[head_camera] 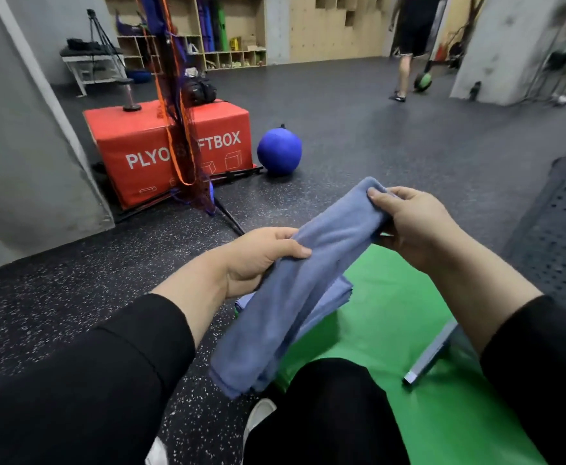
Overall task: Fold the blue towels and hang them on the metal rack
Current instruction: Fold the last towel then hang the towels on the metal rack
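A folded blue towel [295, 290] stretches as a long strip between both hands, above a green mat [395, 317]. My left hand [258, 256] grips the strip near its middle, with the lower end hanging past my knee. My right hand [412, 223] pinches the upper far end. Beneath the held towel lies a stack of more blue towels [338, 290] on the mat. A grey metal bar [431, 354] lies on the mat at the right; whether it belongs to the rack I cannot tell.
A red plyo box [174, 146] stands at the left with hanging orange and purple bands [181, 105] in front. A blue ball [279, 150] sits on the dark speckled floor. A person [409, 45] walks at the back. Wooden shelves line the far wall.
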Demonstrator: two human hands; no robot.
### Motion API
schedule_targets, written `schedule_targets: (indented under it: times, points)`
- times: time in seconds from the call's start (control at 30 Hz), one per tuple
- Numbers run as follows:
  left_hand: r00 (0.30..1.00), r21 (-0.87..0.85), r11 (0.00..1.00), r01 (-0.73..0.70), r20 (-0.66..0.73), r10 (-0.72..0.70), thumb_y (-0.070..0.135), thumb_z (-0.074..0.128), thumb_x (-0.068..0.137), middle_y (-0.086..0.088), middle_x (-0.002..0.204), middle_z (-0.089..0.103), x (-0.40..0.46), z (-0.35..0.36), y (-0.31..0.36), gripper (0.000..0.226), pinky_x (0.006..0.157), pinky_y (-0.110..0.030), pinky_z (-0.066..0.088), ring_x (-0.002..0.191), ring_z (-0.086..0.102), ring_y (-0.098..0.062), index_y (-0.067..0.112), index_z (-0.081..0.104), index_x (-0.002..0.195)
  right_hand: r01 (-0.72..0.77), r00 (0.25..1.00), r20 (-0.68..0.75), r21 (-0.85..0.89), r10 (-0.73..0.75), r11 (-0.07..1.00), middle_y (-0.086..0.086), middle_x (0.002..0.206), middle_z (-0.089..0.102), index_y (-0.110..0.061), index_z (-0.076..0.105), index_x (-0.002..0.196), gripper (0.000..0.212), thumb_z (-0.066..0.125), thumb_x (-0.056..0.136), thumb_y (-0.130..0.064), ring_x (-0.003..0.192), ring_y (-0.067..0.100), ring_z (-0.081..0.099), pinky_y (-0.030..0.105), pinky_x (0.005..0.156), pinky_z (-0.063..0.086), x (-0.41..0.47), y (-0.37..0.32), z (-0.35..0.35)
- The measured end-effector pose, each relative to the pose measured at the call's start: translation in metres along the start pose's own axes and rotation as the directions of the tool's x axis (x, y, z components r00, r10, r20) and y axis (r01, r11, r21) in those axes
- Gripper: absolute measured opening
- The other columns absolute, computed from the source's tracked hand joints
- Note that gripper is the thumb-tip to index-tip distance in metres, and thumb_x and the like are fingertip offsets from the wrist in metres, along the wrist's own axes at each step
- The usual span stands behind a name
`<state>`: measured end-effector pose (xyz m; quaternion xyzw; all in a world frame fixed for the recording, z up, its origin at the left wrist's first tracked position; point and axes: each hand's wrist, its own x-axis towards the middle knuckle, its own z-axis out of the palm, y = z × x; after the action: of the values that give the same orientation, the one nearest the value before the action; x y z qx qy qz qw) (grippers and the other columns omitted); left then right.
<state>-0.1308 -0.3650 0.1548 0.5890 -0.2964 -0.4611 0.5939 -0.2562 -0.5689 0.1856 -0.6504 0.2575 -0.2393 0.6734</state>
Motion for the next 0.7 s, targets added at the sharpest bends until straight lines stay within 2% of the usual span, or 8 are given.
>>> schedule_targets:
  times: [0.07, 0.17, 0.27, 0.33, 0.4, 0.53, 0.63, 0.7]
  points:
    - [1.0, 0.025, 0.999, 0.029, 0.009, -0.029, -0.001, 0.057, 0.093, -0.017, 0.098, 0.073, 0.012, 0.009, 0.0, 0.023, 0.077, -0.032, 0.058, 0.078, 0.071, -0.023, 0.008, 0.073, 0.107, -0.019, 0.995, -0.104, -0.115, 0.007, 0.993, 0.005, 0.1, 0.072, -0.013, 0.065, 0.113, 0.022, 0.064, 0.098, -0.029, 0.084, 0.018, 0.067, 0.042, 0.074, 0.058, 0.003, 0.019, -0.014]
    - [0.998, 0.029, 0.998, 0.054, 0.039, -0.055, 0.001, 0.062, 0.087, -0.016, 0.095, 0.073, 0.029, 0.021, 0.001, 0.016, 0.079, -0.033, 0.055, 0.082, 0.07, -0.025, 0.007, 0.07, 0.1, 0.117, 0.933, -0.25, -0.465, -0.257, 0.878, 0.002, 0.125, 0.065, -0.018, 0.061, 0.126, 0.035, 0.065, 0.096, -0.033, 0.113, 0.016, 0.062, 0.043, 0.1, 0.052, -0.008, 0.039, -0.029]
    - [0.989, 0.077, 0.991, 0.109, 0.09, -0.116, 0.01, 0.067, 0.069, -0.022, 0.101, 0.068, 0.049, 0.032, 0.005, 0.035, 0.085, -0.038, 0.05, 0.09, 0.066, -0.028, 0.0, 0.064, 0.103, 0.393, 0.892, 0.045, -0.57, -0.45, 0.721, -0.01, 0.144, 0.05, -0.029, 0.048, 0.14, 0.052, 0.063, 0.09, -0.026, 0.135, 0.001, 0.044, 0.024, 0.112, 0.037, -0.042, 0.056, -0.036]
    - [0.974, 0.112, 0.981, 0.157, 0.146, -0.173, 0.012, 0.067, 0.066, -0.027, 0.117, 0.065, 0.062, 0.041, 0.009, 0.057, 0.097, -0.045, 0.046, 0.102, 0.063, -0.031, -0.009, 0.06, 0.119, 0.485, 0.869, 0.269, -0.624, -0.415, 0.612, -0.01, 0.157, 0.034, -0.029, 0.032, 0.151, 0.078, 0.061, 0.079, -0.031, 0.147, 0.0, 0.026, 0.019, 0.12, 0.021, -0.056, 0.069, -0.04]
    - [0.958, 0.138, 0.973, 0.187, 0.191, -0.211, 0.009, 0.062, 0.072, -0.029, 0.123, 0.066, 0.075, 0.05, 0.013, 0.054, 0.1, -0.045, 0.047, 0.104, 0.065, -0.032, -0.01, 0.06, 0.123, 0.486, 0.872, 0.321, -0.648, -0.369, 0.586, -0.009, 0.164, 0.022, -0.031, 0.02, 0.154, 0.093, 0.063, 0.072, -0.031, 0.152, 0.004, 0.016, 0.024, 0.124, 0.016, -0.059, 0.081, -0.051]
    - [0.909, 0.198, 0.953, 0.231, 0.306, -0.284, 0.006, 0.054, 0.085, -0.027, 0.123, 0.068, 0.093, 0.075, 0.021, 0.043, 0.097, -0.041, 0.05, 0.104, 0.067, -0.033, -0.009, 0.063, 0.125, 0.407, 0.868, 0.109, -0.715, -0.484, 0.568, -0.013, 0.156, 0.034, -0.035, 0.023, 0.152, 0.097, 0.074, 0.069, -0.035, 0.146, 0.01, 0.034, 0.029, 0.118, 0.03, -0.065, 0.087, -0.065]
    - [0.89, 0.262, 0.943, 0.207, 0.35, -0.293, 0.007, 0.056, 0.087, -0.021, 0.112, 0.07, 0.101, 0.102, 0.025, 0.031, 0.086, -0.037, 0.052, 0.094, 0.067, -0.029, -0.001, 0.064, 0.116, 0.332, 0.82, -0.116, -0.701, -0.56, 0.631, -0.015, 0.129, 0.058, -0.026, 0.051, 0.139, 0.072, 0.078, 0.074, -0.012, 0.119, 0.009, 0.057, 0.017, 0.101, 0.041, -0.079, 0.086, -0.079]
    - [0.891, 0.264, 0.946, 0.186, 0.36, -0.276, 0.008, 0.061, 0.088, -0.02, 0.105, 0.07, 0.105, 0.122, 0.024, 0.029, 0.081, -0.036, 0.053, 0.089, 0.066, -0.027, 0.005, 0.063, 0.117, 0.267, 0.79, -0.209, -0.729, -0.577, 0.63, -0.013, 0.11, 0.065, -0.023, 0.062, 0.121, 0.048, 0.075, 0.078, -0.006, 0.1, 0.009, 0.061, 0.018, 0.086, 0.046, -0.093, 0.081, -0.09]
